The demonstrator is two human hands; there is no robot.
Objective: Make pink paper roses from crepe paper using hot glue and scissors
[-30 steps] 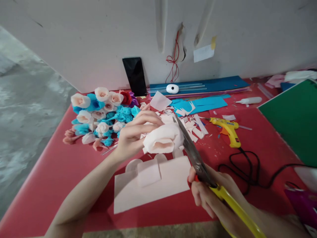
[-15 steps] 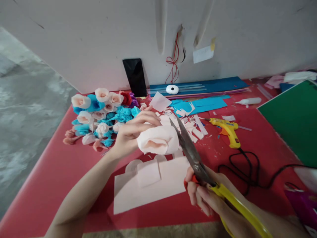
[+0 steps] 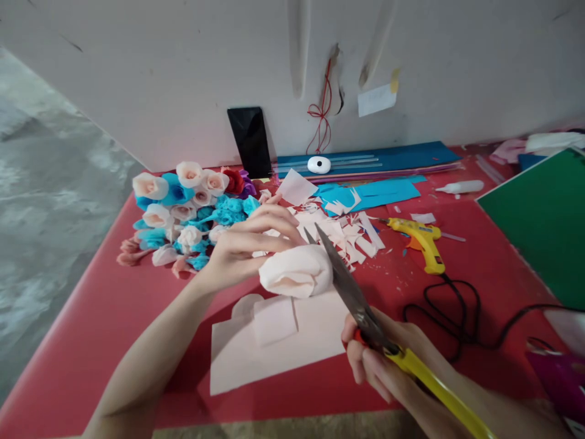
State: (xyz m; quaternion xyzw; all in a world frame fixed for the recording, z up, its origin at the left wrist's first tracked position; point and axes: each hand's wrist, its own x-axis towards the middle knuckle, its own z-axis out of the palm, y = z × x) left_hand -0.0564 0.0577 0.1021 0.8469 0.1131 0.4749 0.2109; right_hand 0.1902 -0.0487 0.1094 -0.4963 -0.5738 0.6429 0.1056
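My left hand (image 3: pixel 244 247) is closed on a rolled pale pink paper flower (image 3: pixel 297 272), holding it above the red table (image 3: pixel 91 317). My right hand (image 3: pixel 388 366) grips yellow-handled scissors (image 3: pixel 365 317). Their dark blades are slightly apart and rest against the right end of the rolled flower. Beneath both hands lies a pale pink paper sheet (image 3: pixel 274 341) with rounded petal shapes cut along its upper edge.
A pile of pink, white and blue paper flowers (image 3: pixel 187 207) lies at the left. Paper scraps (image 3: pixel 351 235), blue sheets (image 3: pixel 375 192), a yellow glue gun (image 3: pixel 420 238) with its black cord (image 3: pixel 457 311), a green board (image 3: pixel 543 219) and a black phone (image 3: pixel 250 141) against the wall surround the hands.
The rolled flower has dropped slightly and shifted right in my left hand. The scissors have stayed at its right end, their blades a little apart.
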